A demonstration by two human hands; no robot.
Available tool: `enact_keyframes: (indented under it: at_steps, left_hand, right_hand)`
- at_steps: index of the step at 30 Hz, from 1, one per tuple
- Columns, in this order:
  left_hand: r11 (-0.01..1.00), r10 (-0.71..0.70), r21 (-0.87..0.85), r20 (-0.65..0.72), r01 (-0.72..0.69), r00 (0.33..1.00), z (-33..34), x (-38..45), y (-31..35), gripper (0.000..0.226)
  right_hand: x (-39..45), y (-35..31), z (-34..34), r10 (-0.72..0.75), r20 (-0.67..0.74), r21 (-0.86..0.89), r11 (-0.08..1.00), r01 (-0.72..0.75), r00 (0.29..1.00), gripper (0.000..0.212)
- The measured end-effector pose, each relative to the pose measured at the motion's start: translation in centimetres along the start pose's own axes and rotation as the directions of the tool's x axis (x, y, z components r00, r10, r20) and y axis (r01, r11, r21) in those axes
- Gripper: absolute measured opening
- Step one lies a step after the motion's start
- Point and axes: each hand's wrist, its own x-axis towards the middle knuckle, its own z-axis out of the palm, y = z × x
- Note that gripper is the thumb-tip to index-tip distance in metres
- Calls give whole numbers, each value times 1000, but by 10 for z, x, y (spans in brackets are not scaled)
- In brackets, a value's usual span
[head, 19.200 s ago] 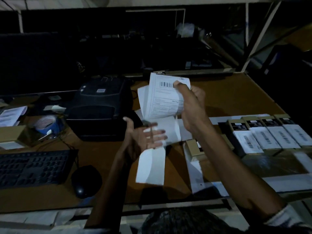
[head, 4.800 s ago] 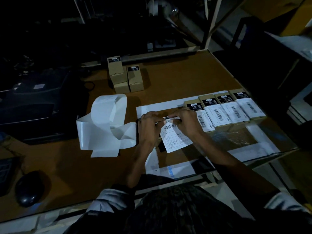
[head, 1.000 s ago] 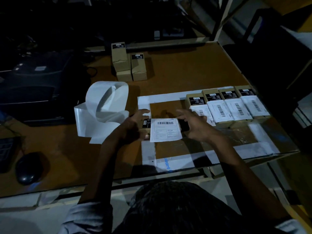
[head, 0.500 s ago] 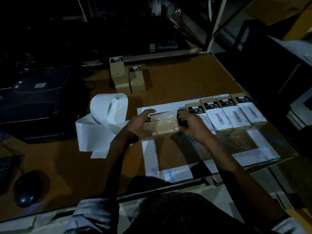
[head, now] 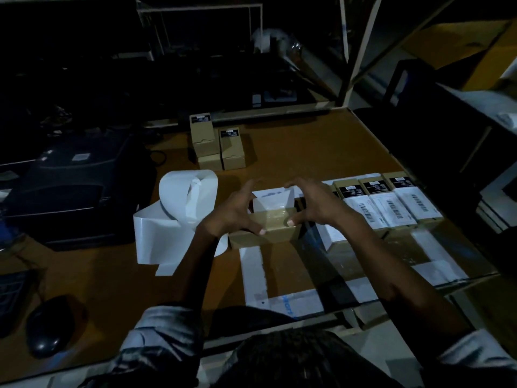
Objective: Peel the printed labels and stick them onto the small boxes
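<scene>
I hold a small brown box (head: 275, 224) between both hands at the middle of the table. My left hand (head: 233, 210) grips its left end and my right hand (head: 313, 204) its right end, both thumbs pressing on the near face. A white printed label (head: 272, 201) is wrapped over the box's far side and sticks up behind it. To the right lies a row of labelled boxes (head: 391, 204). A curled white strip of label backing (head: 179, 219) lies to the left of my left hand.
Three unlabelled brown boxes (head: 216, 144) stand at the back of the table. A black label printer (head: 70, 189) sits at the left, a mouse (head: 46, 327) at the near left. White tape (head: 253, 273) marks a rectangle on the brown tabletop.
Over the last second the box has been turned from label-up to its plain brown face toward me, and my thumbs now press on that face with the label folded behind.
</scene>
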Motion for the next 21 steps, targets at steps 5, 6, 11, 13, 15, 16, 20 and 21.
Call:
enact_keyframes:
  at_steps: [5, 6, 11, 13, 15, 16, 20, 21]
  left_hand:
    - [999, 1, 52, 8, -1, 1000, -3, 5, 2, 113]
    - [998, 7, 63, 19, -8, 1000, -4, 6, 2, 112]
    - [989, 19, 143, 63, -28, 998, -7, 11, 4, 91]
    - [980, 29, 194, 78, -44, 997, -7, 12, 6, 73]
    - [977, 24, 208, 88, -42, 996, -5, 13, 7, 60]
    - [977, 24, 207, 88, -42, 996, -4, 13, 6, 56]
    - [979, 48, 196, 63, -59, 997, -2, 10, 6, 50]
    - [979, 57, 192, 57, -67, 997, -1, 9, 6, 50]
  right_hand:
    - [12, -26, -17, 13, 160, -169, 985, 14, 987, 71]
    - [13, -30, -18, 23, 200, -170, 985, 11, 980, 69]
    - [17, -41, -11, 57, 302, -250, 968, 22, 951, 63]
    - [17, -42, -8, 41, 312, -276, 960, 49, 949, 61]
    - [15, -43, -7, 29, 310, -281, 958, 63, 950, 60]
    - [14, -43, -7, 28, 306, -277, 959, 61, 951, 61]
    - [11, -41, -2, -7, 261, -301, 950, 88, 965, 58]
    - [10, -39, 0, -18, 248, -308, 947, 96, 969, 56]
